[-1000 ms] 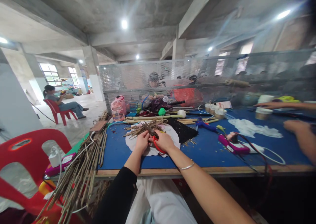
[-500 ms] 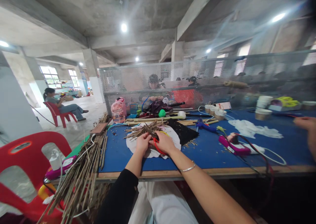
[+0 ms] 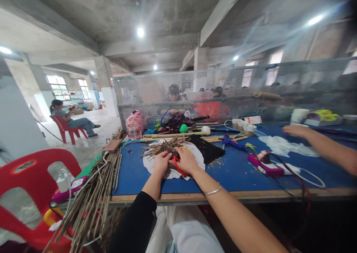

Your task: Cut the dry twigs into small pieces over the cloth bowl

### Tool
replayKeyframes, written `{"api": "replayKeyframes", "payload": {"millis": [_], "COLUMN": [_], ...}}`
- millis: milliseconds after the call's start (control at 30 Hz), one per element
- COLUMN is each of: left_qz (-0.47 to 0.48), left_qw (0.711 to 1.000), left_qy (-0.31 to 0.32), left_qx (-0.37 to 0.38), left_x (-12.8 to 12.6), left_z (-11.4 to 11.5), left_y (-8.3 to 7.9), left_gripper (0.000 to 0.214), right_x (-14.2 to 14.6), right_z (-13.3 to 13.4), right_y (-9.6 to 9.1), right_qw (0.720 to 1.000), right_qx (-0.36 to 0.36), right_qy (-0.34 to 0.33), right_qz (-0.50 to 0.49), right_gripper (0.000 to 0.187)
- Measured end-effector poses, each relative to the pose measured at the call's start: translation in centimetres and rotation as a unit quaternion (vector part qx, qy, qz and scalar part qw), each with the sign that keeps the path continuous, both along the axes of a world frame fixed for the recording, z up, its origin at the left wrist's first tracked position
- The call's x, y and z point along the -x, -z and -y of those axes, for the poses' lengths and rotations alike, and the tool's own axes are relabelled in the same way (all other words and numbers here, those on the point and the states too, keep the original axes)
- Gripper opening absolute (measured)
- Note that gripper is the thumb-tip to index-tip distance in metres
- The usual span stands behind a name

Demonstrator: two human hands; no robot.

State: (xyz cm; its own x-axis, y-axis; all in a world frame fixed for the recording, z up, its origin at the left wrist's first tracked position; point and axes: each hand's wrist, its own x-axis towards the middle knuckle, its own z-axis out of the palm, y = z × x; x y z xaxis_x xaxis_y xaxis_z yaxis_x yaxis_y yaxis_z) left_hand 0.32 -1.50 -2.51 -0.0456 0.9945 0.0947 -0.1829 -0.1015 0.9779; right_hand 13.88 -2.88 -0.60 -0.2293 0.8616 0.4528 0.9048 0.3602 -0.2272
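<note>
My left hand (image 3: 162,161) and my right hand (image 3: 186,160) meet over a white cloth (image 3: 152,164) on the blue table (image 3: 231,171). Red-handled scissors (image 3: 177,165) are gripped in my right hand, their loop curving below the palm. The fingers of my left hand are pinched on a bundle of dry twigs (image 3: 163,146) that fans out to the left and away from me. The scissor blades are hidden between my hands. A silver bangle (image 3: 213,190) sits on my right wrist.
A long sheaf of sticks (image 3: 93,197) slopes off the table's left edge beside a red plastic chair (image 3: 28,182). A black cloth (image 3: 208,147), a pink tool with cable (image 3: 264,166), cups (image 3: 245,127) and another person's arm (image 3: 320,145) lie right. Mesh screen (image 3: 223,85) behind.
My hands have stayed on the twigs and scissors, barely shifting. The other person's arm on the right has reached in across the table toward the left.
</note>
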Motion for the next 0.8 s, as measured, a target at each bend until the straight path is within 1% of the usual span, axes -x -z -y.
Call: {"api": "replayKeyframes", "payload": {"millis": [67, 133, 200, 267, 400, 533, 600, 733, 800], "left_qz": [-0.007, -0.014, -0.011, -0.008, -0.018, -0.011, -0.006, -0.017, -0.021], "left_qw": [1.000, 1.000, 1.000, 1.000, 1.000, 1.000, 0.999, 0.999, 0.999], "left_qy": [-0.001, 0.003, 0.004, 0.002, 0.003, 0.019, 0.029, 0.032, 0.030], "left_qx": [0.001, 0.006, 0.010, 0.013, 0.011, -0.006, -0.012, -0.012, -0.012], "left_x": [0.02, 0.00, -0.08, -0.16, -0.22, -0.08, -0.02, 0.06, 0.08], "left_z": [-0.06, -0.03, 0.09, 0.26, 0.41, 0.19, 0.06, -0.14, -0.22], "left_y": [0.07, 0.05, -0.10, -0.30, -0.48, -0.22, -0.05, 0.23, 0.33], "left_gripper": [0.026, 0.026, 0.028, 0.030, 0.029, 0.026, 0.023, 0.018, 0.018], "right_x": [0.00, 0.02, 0.02, -0.01, -0.10, -0.03, 0.04, 0.09, 0.08], "right_z": [0.15, 0.30, 0.37, 0.31, 0.04, 0.06, 0.12, 0.18, 0.25], "right_y": [-0.21, -0.42, -0.52, -0.48, -0.13, 0.01, -0.04, -0.23, -0.35], "right_qw": [1.000, 0.998, 0.996, 0.995, 0.996, 0.997, 0.998, 0.998, 0.998], "right_qx": [0.021, 0.056, 0.085, 0.095, 0.090, 0.066, 0.053, 0.045, 0.050], "right_qy": [-0.012, -0.016, -0.002, 0.015, 0.023, -0.001, -0.011, -0.010, -0.017], "right_qz": [-0.015, -0.027, -0.027, -0.020, -0.018, -0.028, -0.030, -0.030, -0.035], "right_gripper": [0.063, 0.055, 0.051, 0.051, 0.051, 0.055, 0.058, 0.066, 0.063]}}
